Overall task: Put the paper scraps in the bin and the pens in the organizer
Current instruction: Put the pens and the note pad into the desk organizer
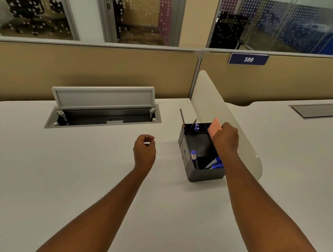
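Observation:
A black desk organizer (193, 173) stands on the white desk against a low divider. Blue markers (215, 163) lie in its near compartment, and another blue-capped marker (194, 156) leans at its left wall. Thin pencils (182, 119) and a purple-topped pen (196, 127) stand in the far compartments. My right hand (225, 138) is over the organizer's right side, shut on an orange pad of paper (214, 126) held upright. My left hand (145, 148) hovers over the desk left of the organizer, fingers loosely curled with nothing in them.
An open cable hatch (104, 110) with a raised lid is set in the desk at the back left. The rounded white divider (217, 101) runs along the organizer's right side. A tan partition (91, 68) closes the desk's far edge. A shut hatch (318, 110) lies on the neighbouring desk.

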Motion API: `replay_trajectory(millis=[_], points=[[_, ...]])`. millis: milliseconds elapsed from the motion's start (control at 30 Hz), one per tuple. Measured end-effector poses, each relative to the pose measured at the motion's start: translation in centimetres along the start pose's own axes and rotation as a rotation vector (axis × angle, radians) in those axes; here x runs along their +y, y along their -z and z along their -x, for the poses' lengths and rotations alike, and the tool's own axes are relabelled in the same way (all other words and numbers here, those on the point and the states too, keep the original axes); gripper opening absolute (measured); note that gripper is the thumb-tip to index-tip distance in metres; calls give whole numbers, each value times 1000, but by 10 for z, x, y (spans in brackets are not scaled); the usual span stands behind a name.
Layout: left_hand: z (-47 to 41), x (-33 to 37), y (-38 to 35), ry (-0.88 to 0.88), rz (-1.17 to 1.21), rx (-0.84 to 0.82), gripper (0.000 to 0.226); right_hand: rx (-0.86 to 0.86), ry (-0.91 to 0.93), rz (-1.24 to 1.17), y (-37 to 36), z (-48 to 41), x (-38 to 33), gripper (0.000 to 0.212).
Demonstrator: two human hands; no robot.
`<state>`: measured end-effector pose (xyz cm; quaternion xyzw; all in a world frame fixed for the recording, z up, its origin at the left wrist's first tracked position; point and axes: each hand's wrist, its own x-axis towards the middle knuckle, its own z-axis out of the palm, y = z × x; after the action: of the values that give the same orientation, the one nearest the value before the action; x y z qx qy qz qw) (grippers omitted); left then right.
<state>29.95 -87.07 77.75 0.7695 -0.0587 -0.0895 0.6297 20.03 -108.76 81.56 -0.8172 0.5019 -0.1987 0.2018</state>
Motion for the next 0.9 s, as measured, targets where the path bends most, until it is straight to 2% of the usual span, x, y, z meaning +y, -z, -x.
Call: replay_trajectory(millis=[167,333,567,900], points=[[-1,-4,4,18,-2,5,14,-43,-22,90,-2,-1,-1,37],[-3,-5,8,17,-12,16,14,-85,-59,198,-3,-3,-5,36],[-6,-7,10,32,-26,20,14,-78,-59,287,-4,-3,-9,31],[-9,-8,11,28,-35,23,14,-90,-18,376,-4,-2,-8,36]])
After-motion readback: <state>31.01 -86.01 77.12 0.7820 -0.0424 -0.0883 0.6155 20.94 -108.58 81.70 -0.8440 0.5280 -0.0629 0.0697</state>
